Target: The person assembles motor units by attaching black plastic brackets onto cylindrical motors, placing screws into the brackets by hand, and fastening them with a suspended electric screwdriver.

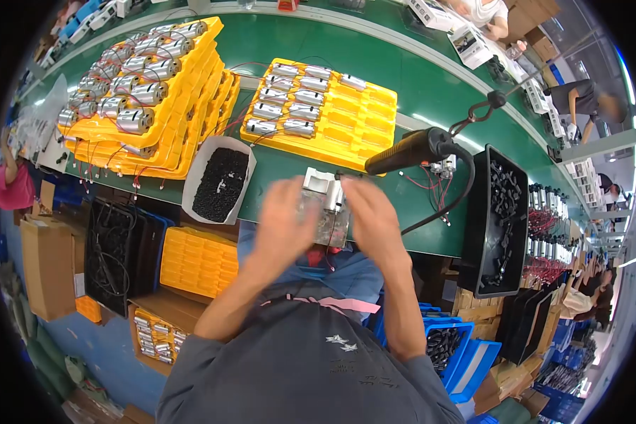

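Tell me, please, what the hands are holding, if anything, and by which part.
It cannot be told: the left hand and right hand are blurred, flanking a fixture and silver cylinder, with no clear hold visible.

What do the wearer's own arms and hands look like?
Left hand and right hand: bare, no gloves, motion-blurred. Forearms bare too, no watch or band visible. Dark grey sleeves end near the elbows.

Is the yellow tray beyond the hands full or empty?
The tray is partly full: silver motors fill its left side; most right-side slots are bare.
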The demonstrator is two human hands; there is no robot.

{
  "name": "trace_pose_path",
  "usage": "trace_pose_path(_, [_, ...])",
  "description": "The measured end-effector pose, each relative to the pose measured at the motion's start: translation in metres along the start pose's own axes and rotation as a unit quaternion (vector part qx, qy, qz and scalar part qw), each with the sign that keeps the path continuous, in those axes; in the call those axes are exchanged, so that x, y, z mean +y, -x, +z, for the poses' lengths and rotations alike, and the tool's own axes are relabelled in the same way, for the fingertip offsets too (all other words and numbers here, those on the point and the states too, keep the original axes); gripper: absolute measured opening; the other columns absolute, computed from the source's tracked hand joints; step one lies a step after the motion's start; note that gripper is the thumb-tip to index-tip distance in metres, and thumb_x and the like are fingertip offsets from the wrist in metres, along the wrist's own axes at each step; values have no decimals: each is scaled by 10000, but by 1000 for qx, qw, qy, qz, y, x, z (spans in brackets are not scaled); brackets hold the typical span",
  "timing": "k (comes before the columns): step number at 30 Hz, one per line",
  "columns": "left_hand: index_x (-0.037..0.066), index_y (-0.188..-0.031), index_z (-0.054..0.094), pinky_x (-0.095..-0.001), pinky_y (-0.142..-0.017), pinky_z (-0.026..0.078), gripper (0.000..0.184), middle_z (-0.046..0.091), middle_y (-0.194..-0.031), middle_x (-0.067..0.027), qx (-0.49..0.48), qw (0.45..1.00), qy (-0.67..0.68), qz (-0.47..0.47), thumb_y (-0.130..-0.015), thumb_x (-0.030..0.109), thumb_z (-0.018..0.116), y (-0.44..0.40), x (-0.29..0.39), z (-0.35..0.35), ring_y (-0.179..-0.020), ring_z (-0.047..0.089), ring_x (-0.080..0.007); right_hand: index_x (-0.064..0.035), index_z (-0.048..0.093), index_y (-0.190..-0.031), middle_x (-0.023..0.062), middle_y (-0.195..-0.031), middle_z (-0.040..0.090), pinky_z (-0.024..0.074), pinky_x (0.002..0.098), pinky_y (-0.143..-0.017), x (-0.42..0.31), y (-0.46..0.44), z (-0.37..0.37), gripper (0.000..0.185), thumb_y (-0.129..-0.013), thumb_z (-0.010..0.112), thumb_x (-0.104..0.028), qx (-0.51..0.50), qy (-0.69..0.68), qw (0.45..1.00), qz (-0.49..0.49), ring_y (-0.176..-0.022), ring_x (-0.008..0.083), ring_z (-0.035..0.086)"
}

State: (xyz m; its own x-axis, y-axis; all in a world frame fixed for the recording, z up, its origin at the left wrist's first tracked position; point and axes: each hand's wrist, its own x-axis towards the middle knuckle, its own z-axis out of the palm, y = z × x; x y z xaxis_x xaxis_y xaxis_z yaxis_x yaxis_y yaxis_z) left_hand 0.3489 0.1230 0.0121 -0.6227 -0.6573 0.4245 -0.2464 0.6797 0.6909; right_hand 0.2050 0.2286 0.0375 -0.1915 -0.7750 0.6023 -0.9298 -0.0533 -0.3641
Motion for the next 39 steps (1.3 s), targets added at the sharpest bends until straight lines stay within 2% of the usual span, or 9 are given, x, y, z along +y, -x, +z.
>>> trace_pose_path(3, [-12, -1080, 591, -300, -597, 457, 269, 593, -949, -124, 97, 991, -35, -80, -815, 26, 617, -8, -41, -60, -654, 536, -174, 18, 587, -1036, 177, -984, 619, 502, 379, -804, -34, 45, -56, 313, -724, 571, 27, 95, 9, 994, -58, -868, 310, 614])
trace_pose_path(5, [-36, -1069, 567, -428, -774, 472, 289, 588, -1007, -209, 23, 983, -142, -113, -798, 54, 614, -11, -90, -85, -858, 579, -401, 35, 565, -1118, 181, -1072, 603, 477, 368, -878, -13, 67, -62, 341, -787, 581, -43, 276, -22, 961, 26, -962, 271, 602])
trace_pose_path(8, [-47, -1057, 560, -454, -831, 453, 318, 584, -1028, -241, -298, 921, -188, -168, -774, 78, 634, -26, -124, -90, -930, 557, -448, 51, 481, -1254, 185, -1193, 554, 406, 353, -976, 17, 6, -48, 579, -773, 674, -208, 427, -244, 859, 142, -1078, 241, 547])
trace_pose_path(10, [-61, -919, 612, -446, -809, 474, 228, 620, -933, -266, -296, 921, -210, -138, -746, 84, 644, -35, -111, -87, -927, 583, -433, 38, 413, -1328, 175, -1249, 518, 354, 331, -1007, 42, -7, -39, 724, -738, 715, -253, 227, -419, 866, 155, -1137, 231, 499])
trace_pose_path(14, [-49, -810, 645, -442, -748, 497, 140, 643, -859, -261, -363, 900, -192, -148, -736, 70, 644, -45, -117, -84, -862, 621, -404, -18, 445, -1298, 51, -1003, 627, 467, 258, -770, 51, -21, -17, 685, -695, 757, -107, -83, -468, 858, 193, -830, 118, 578])
trace_pose_path(17, [-45, -810, 637, -442, -736, 491, 132, 642, -833, -244, -352, 909, -155, -162, -741, 67, 639, -44, -120, -87, -840, 622, -395, 4, 413, -1262, 76, -816, 648, 493, 311, -751, 51, -19, 1, 633, -721, 740, -7, -1, -416, 874, 251, -783, 178, 628])
trace_pose_path(20, [-43, -802, 624, -442, -719, 484, 114, 637, -787, -227, -283, 936, -134, -160, -751, 58, 631, -38, -116, -89, -798, 616, -394, -37, 498, -1113, 10, -777, 598, 452, 210, -594, 41, -11, 5, 459, -713, 689, 82, 173, -492, 828, 207, -642, 65, 544])
trace_pose_path(28, [-32, -853, 593, -424, -673, 469, 62, 612, -812, -208, -48, 993, -109, 7, -816, 14, 572, -34, -105, -76, -771, 590, -383, -8, 467, -1065, 51, -738, 591, 488, 247, -595, 48, -1, -17, 406, -729, 668, 97, 243, -438, 843, 195, -638, 114, 584])
trace_pose_path(39, [-14, -897, 603, -287, -631, 465, 93, 574, -825, -112, -122, 974, 180, 57, -810, -9, 635, -33, -26, 60, -691, 566, -197, -3, 411, -1115, 81, -746, 595, 493, 272, -626, 33, -28, -15, 428, -756, 632, 71, 289, -498, 802, 160, -649, 155, 600])
